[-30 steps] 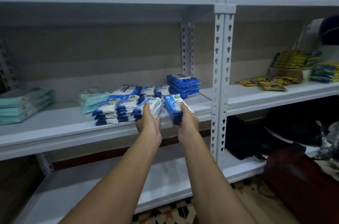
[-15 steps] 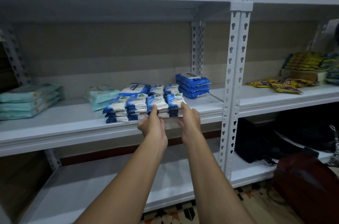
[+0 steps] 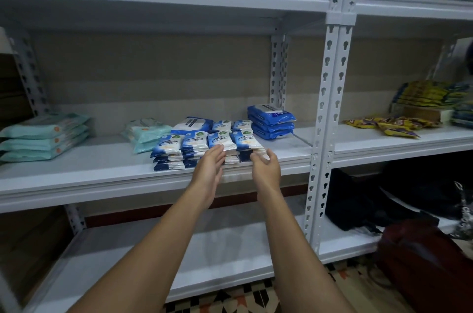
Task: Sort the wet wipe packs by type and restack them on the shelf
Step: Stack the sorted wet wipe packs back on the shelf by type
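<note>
Left hand (image 3: pixel 208 171) open, fingertips hiding small packs (image 3: pixel 220 139), right hand (image 3: pixel 266 168) loose

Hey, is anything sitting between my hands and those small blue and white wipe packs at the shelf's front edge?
Nothing visible. The left hand and right hand are both open, right in front of the small blue and white wipe packs, with only the shelf edge below them.

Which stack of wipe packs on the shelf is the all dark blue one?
The dark blue stack at the right end, behind the small blue-and-white packs; the others are teal or blue-and-white.
</note>
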The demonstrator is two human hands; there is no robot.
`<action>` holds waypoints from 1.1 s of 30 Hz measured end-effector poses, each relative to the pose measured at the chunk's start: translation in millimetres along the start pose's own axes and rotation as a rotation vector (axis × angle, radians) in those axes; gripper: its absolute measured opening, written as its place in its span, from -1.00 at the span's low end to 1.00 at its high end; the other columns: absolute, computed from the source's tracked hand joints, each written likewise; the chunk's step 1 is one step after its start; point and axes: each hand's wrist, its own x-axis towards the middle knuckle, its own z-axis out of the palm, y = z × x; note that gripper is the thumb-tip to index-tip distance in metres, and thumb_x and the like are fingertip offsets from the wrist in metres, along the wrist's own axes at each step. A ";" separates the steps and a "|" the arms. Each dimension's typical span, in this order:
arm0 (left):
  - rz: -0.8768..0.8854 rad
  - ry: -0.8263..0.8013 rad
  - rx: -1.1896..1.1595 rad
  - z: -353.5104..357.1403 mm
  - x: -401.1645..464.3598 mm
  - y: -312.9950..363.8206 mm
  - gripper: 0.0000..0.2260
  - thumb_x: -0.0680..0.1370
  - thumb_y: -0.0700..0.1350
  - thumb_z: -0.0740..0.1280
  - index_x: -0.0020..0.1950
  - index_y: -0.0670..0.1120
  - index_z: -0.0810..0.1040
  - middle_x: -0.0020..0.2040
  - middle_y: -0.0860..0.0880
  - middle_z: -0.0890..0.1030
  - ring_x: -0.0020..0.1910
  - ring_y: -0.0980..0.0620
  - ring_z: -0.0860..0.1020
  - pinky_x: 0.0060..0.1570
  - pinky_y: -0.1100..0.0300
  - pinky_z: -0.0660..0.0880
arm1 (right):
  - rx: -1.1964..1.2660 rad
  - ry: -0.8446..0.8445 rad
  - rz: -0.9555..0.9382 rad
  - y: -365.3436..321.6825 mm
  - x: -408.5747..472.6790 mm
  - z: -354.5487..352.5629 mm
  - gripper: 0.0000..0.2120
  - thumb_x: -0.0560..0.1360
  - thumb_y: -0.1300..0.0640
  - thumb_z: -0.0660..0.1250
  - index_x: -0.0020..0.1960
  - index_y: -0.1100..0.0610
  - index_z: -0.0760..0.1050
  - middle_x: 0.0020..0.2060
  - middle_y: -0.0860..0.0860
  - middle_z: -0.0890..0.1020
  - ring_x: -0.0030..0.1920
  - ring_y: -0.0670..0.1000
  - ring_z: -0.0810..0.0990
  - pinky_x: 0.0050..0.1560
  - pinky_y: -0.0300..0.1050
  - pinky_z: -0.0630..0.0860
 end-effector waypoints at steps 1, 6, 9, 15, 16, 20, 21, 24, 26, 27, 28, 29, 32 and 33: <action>-0.005 -0.025 0.028 -6.6 -5.6 -0.8 -0.61 0.70 -0.03 0.17 0.54 -0.06 0.36 0.48 -0.06 0.44 0.47 -0.04 0.39 0.51 0.00 0.27 | -0.021 0.009 0.005 2.0 -2.8 -2.9 -0.47 0.62 0.09 0.32 0.55 0.04 0.28 0.18 -0.06 0.59 0.08 -0.07 0.50 0.22 -0.06 0.44; -0.123 -0.067 0.129 -60.3 -41.4 -10.1 -0.76 0.69 -0.05 0.21 0.28 -0.06 0.58 0.29 -0.09 0.61 0.29 -0.08 0.57 0.33 -0.07 0.47 | -0.166 -0.013 -0.009 18.5 -32.3 -13.7 -0.64 0.61 0.13 0.30 0.39 0.06 0.44 -0.09 -0.07 0.58 -0.16 -0.08 0.54 -0.24 -0.17 0.41; -0.183 -0.058 0.281 -93.8 -68.3 -14.7 -0.81 0.67 -0.07 0.28 0.19 -0.08 0.62 0.20 -0.10 0.66 0.12 -0.09 0.67 0.17 -0.06 0.59 | -0.214 -0.044 0.018 34.2 -60.2 -9.8 -0.79 0.60 0.14 0.32 0.23 0.09 0.55 0.06 0.01 0.63 0.04 0.01 0.59 -0.03 -0.19 0.44; -0.264 -0.093 0.627 -156.4 -128.2 -45.3 -0.83 0.67 -0.02 0.30 0.17 -0.04 0.59 0.05 -0.07 0.71 -0.03 -0.03 0.71 0.04 -0.03 0.66 | -0.272 -0.162 0.095 86.7 -113.2 6.5 -0.88 0.58 0.11 0.32 -0.11 0.05 0.59 -0.14 0.03 0.72 -0.06 0.05 0.71 0.07 0.09 0.65; -0.290 -0.092 0.656 -163.9 -136.6 -53.5 -0.84 0.67 -0.02 0.29 0.17 -0.05 0.58 0.04 -0.07 0.71 -0.04 -0.04 0.71 0.01 -0.01 0.66 | -0.276 -0.188 0.118 96.8 -124.5 7.7 -0.88 0.59 0.11 0.31 -0.10 0.06 0.58 -0.14 0.03 0.72 -0.08 0.03 0.71 0.08 0.10 0.66; -0.411 -0.131 0.822 -205.0 -172.1 -104.5 -0.89 0.66 -0.07 0.30 0.14 -0.04 0.57 0.01 -0.09 0.69 -0.05 -0.04 0.69 -0.05 0.06 0.63 | -0.283 -0.251 0.257 158.6 -179.2 9.5 -0.86 0.61 0.11 0.28 0.04 0.15 0.56 -0.14 0.04 0.72 -0.15 0.02 0.73 0.00 0.04 0.68; -0.423 -0.170 0.895 -215.2 -180.1 -116.3 -0.88 0.66 -0.10 0.29 0.16 -0.04 0.57 0.00 -0.07 0.69 -0.07 -0.01 0.68 -0.06 0.08 0.62 | -0.299 -0.270 0.281 173.3 -190.3 8.0 -0.84 0.61 0.11 0.28 0.07 0.17 0.57 -0.14 0.03 0.73 -0.16 0.01 0.73 -0.01 0.03 0.68; -0.487 -0.255 1.098 -255.2 -205.5 -150.7 -0.84 0.64 -0.17 0.31 0.21 -0.06 0.57 0.06 -0.03 0.63 -0.12 0.04 0.63 -0.17 0.20 0.55 | -0.396 -0.356 0.356 222.5 -224.4 2.8 -0.83 0.63 0.14 0.27 0.09 0.21 0.59 -0.09 0.08 0.71 -0.16 0.01 0.70 -0.17 -0.12 0.66; -0.545 -0.306 1.253 -285.1 -221.3 -175.9 -0.81 0.61 -0.16 0.34 0.22 -0.06 0.58 0.16 -0.03 0.55 0.02 -0.01 0.61 -0.06 0.15 0.57 | -0.533 -0.492 0.368 256.9 -243.3 2.3 -0.81 0.62 0.15 0.27 0.01 0.23 0.60 -0.02 0.17 0.71 -0.19 0.02 0.66 -0.29 -0.15 0.61; -0.587 -0.344 1.329 -300.4 -230.9 -190.3 -0.83 0.60 -0.14 0.35 0.19 -0.04 0.57 0.21 -0.03 0.54 0.11 -0.05 0.59 0.05 0.08 0.56 | -0.623 -0.599 0.366 276.1 -251.0 3.2 -0.78 0.60 0.14 0.27 -0.03 0.25 0.62 0.02 0.19 0.70 -0.19 0.04 0.65 -0.24 -0.07 0.64; -0.631 -0.389 1.383 -311.8 -237.1 -201.4 -0.84 0.59 -0.14 0.36 0.16 -0.02 0.56 0.26 -0.05 0.54 0.16 -0.07 0.56 0.10 0.06 0.55 | -0.719 -0.724 0.364 291.2 -256.3 4.8 -0.78 0.58 0.13 0.28 -0.05 0.27 0.63 0.03 0.18 0.70 -0.16 0.06 0.64 -0.14 0.01 0.66; -0.684 -0.423 1.414 -323.3 -245.5 -214.6 -0.83 0.57 -0.15 0.38 0.16 -0.02 0.56 0.27 -0.05 0.54 0.16 -0.06 0.54 0.07 0.08 0.53 | -0.804 -0.859 0.382 307.7 -266.5 7.7 -0.80 0.57 0.15 0.30 -0.01 0.26 0.64 0.02 0.14 0.68 -0.11 0.07 0.64 -0.04 0.06 0.65; -0.816 -0.543 1.520 -336.1 -260.0 -237.2 -0.65 0.52 -0.14 0.46 0.29 -0.03 0.51 0.21 -0.04 0.54 0.03 0.00 0.50 -0.19 0.18 0.42 | -1.053 -1.225 0.400 332.2 -292.8 17.2 -0.55 0.55 0.07 0.43 0.40 0.16 0.49 0.32 0.13 0.54 0.25 0.12 0.53 0.17 -0.05 0.48; -0.850 -0.574 1.551 -337.0 -262.8 -241.8 -0.57 0.51 -0.14 0.49 0.34 -0.03 0.48 0.25 -0.06 0.53 0.02 0.00 0.48 -0.19 0.19 0.41 | -1.099 -1.331 0.395 336.3 -300.4 21.5 -0.39 0.54 0.02 0.45 0.52 0.13 0.35 0.46 0.13 0.43 0.38 0.14 0.44 0.26 -0.04 0.43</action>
